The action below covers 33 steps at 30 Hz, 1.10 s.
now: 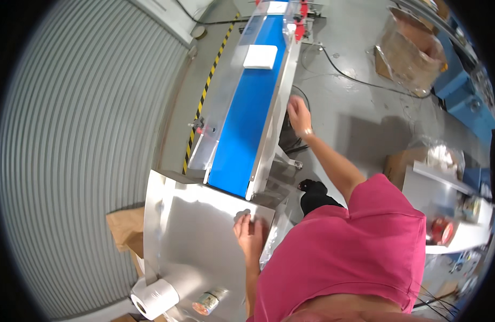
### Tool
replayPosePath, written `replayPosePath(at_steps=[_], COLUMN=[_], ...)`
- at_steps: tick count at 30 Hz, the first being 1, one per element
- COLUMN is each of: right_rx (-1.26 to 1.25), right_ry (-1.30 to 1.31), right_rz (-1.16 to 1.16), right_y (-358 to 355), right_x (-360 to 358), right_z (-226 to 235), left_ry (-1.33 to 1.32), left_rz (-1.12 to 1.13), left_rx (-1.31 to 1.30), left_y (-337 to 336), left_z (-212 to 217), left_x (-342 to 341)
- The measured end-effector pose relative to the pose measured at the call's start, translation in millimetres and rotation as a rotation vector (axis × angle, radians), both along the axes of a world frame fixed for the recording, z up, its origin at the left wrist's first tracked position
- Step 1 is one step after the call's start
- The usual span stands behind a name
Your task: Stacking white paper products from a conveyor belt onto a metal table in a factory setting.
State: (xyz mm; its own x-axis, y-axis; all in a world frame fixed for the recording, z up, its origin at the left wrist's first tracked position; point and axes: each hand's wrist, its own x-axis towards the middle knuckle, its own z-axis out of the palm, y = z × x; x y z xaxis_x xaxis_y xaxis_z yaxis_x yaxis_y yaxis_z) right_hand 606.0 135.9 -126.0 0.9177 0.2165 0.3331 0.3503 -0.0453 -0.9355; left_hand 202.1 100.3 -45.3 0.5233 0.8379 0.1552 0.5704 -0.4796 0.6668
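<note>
My left hand (249,234) rests on the shiny metal table (204,231) at the end of the conveyor, fingers spread and nothing in them. Beside the conveyor's right-hand rail, my right hand (299,115) is raised with its fingers loosely curled in; no object shows in it. A blue conveyor belt (244,123) runs away from the table. On it lies a white rectangular pack (260,57), like a flat folded stack. Farther along, a second white pack (277,7) sits near the top edge of the view.
A white roll (156,298) and a tape roll (207,301) are at the table's near end. Clear side guards (204,147) flank the belt. Black cable (360,79) crosses the floor at right, near a bag-lined carton (413,53). A ribbed shutter (92,150) stands left.
</note>
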Motion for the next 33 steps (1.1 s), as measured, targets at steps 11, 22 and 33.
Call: replayPosePath(at_steps=[11, 22, 33], right_rx=[-1.296, -1.083, -0.429], right_ry=[0.340, 0.701, 0.165], right_rz=[0.736, 0.606, -0.442], right_y=[-273, -445, -653], right_x=[-316, -376, -335], right_z=[-222, -187, 9], left_ry=[0.367, 0.349, 0.050], left_rz=[-0.417, -0.456, -0.886], left_rx=[0.450, 0.501, 0.350], left_y=[-14, 6, -213], left_z=[-41, -61, -22], left_x=[-51, -54, 86])
